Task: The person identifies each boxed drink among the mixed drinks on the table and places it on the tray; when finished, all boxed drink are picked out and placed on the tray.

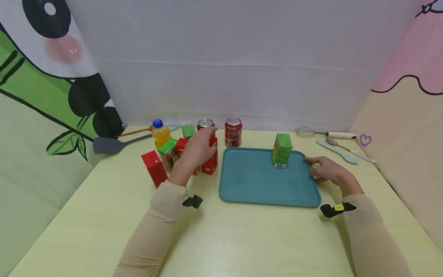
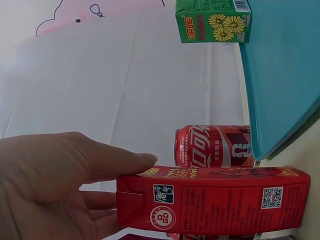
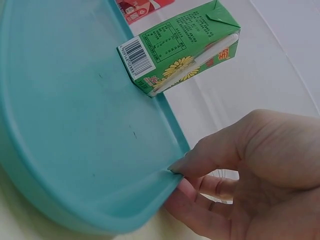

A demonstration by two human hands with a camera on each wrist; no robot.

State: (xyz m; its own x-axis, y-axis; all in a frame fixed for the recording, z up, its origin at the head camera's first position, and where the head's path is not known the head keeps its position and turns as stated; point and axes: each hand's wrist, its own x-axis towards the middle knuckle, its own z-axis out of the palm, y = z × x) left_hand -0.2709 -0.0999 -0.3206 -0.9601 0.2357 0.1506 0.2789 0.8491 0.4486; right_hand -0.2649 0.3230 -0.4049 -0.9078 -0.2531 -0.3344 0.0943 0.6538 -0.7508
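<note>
Here, the left grip (image 2: 55, 177) holds a QR-coded carton (image 2: 220, 205).

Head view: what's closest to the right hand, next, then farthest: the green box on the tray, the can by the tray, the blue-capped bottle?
1. Green box, on the tray's back part
2. Cola can, behind tray's left corner
3. Blue-capped bottle, far left

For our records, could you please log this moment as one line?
left hand: grips red carton | right hand: pinches rim of tray | green carton: upright on tray | juice bottle: left of tray
</note>
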